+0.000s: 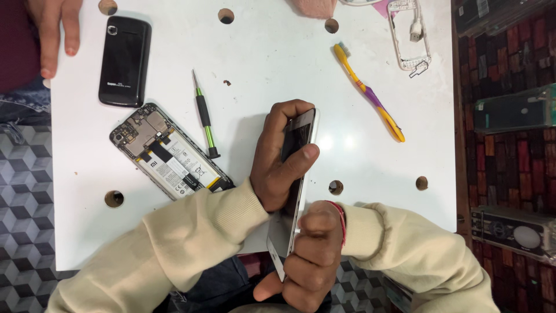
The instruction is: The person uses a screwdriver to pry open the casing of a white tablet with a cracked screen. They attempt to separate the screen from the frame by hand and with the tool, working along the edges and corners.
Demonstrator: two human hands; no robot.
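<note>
Both my hands grip a white-edged smartphone [296,136] held on edge above the white table [278,64]. My left hand [281,159] wraps its upper half, thumb across the dark screen. My right hand [310,255] clamps the lower end near the table's front edge. An opened phone [168,153] with bare battery and circuit board lies to the left. A green-handled screwdriver [204,119] rests beside it.
A black phone [124,61] lies at the back left, with another person's hand [55,32] near it. A yellow and purple toothbrush [370,95] and a white phone frame [408,35] lie at the back right. Round holes dot the tabletop. Boxes line shelves on the right.
</note>
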